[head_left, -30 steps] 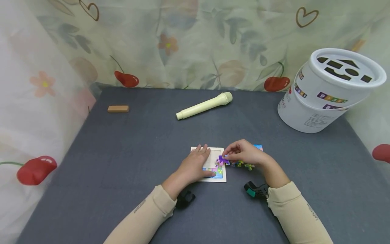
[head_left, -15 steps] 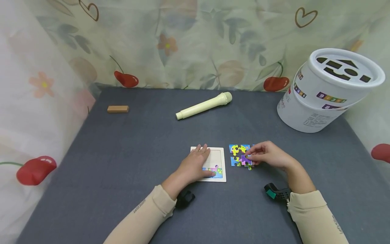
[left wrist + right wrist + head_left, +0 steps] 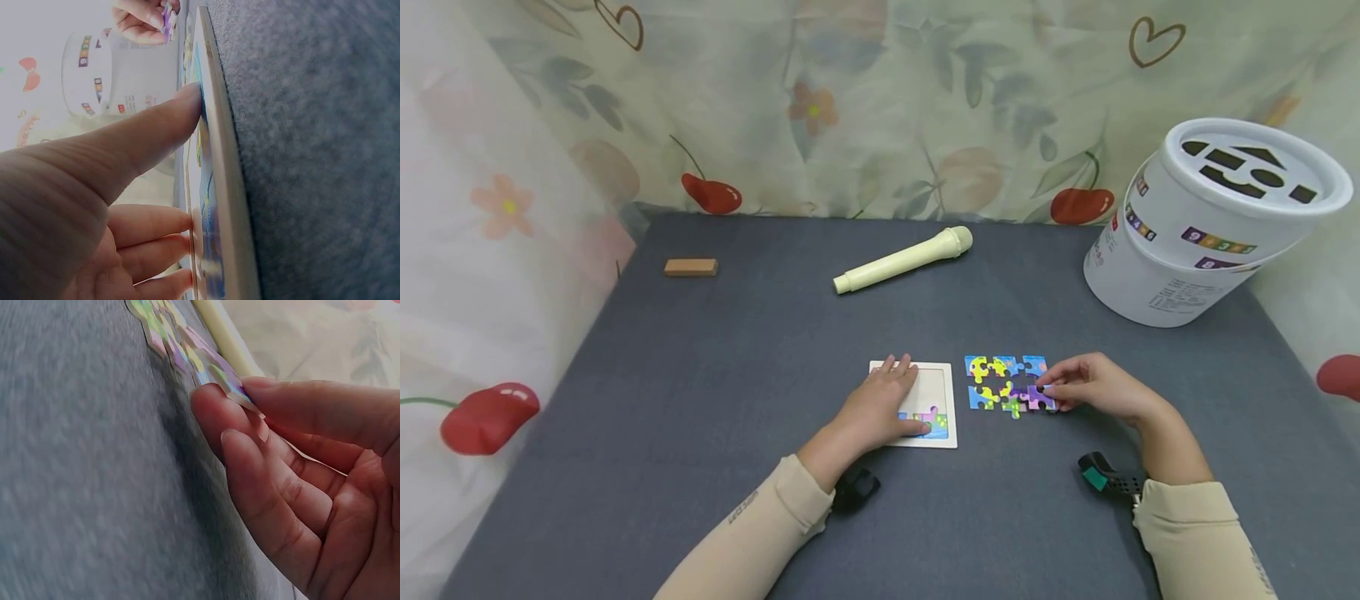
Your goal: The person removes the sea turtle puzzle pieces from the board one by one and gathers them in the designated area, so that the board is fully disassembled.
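My left hand (image 3: 876,408) lies with extended fingers across a pale wooden puzzle tray (image 3: 951,400), its thumb over the joined pieces along the tray's near edge. In the left wrist view the thumb (image 3: 169,119) and fingertips touch the tray's face. To the right, my right hand (image 3: 1093,385) pinches a purple puzzle piece (image 3: 1039,400) between thumb and fingers, at the right end of the loose pieces. Those loose puzzle pieces (image 3: 992,367) lie in rows beside the tray, mostly yellow and blue. In the right wrist view the pinched piece (image 3: 231,387) is tilted between the fingertips.
A cream toy microphone (image 3: 902,260) lies farther back on the dark table. A small wooden block (image 3: 691,267) is at the back left. At the back right stands a large white bucket (image 3: 1195,242) with shaped holes in its lid. Patterned curtains border the table.
My right hand has moved right, carrying the purple piece from over the tray to the right end of the loose pieces. My left hand has stayed on the tray.
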Available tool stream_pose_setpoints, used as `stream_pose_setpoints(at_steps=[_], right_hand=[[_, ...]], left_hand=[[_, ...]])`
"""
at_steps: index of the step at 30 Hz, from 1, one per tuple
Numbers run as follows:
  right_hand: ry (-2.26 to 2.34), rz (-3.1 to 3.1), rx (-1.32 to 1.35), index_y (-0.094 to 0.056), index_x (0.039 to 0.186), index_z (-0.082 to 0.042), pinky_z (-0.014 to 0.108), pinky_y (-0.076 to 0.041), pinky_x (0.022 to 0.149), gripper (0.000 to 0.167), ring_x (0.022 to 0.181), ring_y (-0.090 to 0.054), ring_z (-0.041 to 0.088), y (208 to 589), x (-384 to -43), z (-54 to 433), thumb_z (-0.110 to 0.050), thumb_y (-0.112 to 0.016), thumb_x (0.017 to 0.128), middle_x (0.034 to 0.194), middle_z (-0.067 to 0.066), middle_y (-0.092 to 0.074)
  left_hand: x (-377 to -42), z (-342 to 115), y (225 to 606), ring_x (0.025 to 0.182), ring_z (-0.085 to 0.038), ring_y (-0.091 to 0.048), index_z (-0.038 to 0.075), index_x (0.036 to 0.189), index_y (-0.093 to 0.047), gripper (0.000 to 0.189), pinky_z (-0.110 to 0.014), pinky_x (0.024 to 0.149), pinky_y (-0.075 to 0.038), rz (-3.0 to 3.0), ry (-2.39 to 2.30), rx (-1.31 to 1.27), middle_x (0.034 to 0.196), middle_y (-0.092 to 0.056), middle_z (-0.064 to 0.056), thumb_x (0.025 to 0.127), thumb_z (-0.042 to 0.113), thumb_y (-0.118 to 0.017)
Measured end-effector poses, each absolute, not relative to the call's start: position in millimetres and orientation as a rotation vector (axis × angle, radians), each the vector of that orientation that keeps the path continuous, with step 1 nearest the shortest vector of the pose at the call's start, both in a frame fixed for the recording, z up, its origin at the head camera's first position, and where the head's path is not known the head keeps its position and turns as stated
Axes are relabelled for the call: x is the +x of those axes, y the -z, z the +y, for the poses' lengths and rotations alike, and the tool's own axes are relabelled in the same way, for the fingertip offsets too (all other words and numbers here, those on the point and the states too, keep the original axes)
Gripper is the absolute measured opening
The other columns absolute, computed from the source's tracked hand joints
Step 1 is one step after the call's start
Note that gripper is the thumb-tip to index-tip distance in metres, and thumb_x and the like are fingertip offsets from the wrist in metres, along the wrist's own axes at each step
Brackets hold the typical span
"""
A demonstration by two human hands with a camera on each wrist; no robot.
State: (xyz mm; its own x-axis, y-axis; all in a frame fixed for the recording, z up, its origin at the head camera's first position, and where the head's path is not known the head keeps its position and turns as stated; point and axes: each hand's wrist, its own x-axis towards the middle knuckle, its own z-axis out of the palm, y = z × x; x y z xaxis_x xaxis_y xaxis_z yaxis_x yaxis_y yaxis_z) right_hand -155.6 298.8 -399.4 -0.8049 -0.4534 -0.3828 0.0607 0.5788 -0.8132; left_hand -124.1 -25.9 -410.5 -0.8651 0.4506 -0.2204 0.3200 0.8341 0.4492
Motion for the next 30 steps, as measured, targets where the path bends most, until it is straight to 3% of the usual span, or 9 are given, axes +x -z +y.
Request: stream_pose_setpoints(at_steps=[14,30], right_hand=[[1.164,2.264,-0.257,-0.061,0.112,0.007,0.025,-0.054,0.07,0.034,0.074,-0.06,0.005,407,-156,311,-0.02,-0.06,0.091,0.083,-0.003,-0.064],[1.18,2.308,-0.249,-0.06,0.102,0.011,0.023,-0.055,0.065,0.028,0.068,-0.058,0.002,408,-154,305,-0.013,-0.064,0.087,0.078,0.001,-0.061]], left_hand=[[-123,-27,410,0.144,-0.03,-0.017,0.001,0.143,-0.035,0.083,-0.043,0.116,-0.02,2.688,-0.604,0.588,0.153,-0.025,-0.014,0.079,0.038,-0.072],[-123,-26,409,0.144,-0.03,-0.016,0.001,0.143,-0.034,0.083,-0.042,0.117,-0.019,2.681,-0.601,0.587,0.153,-0.024,-0.014,0.079,0.039,-0.072]])
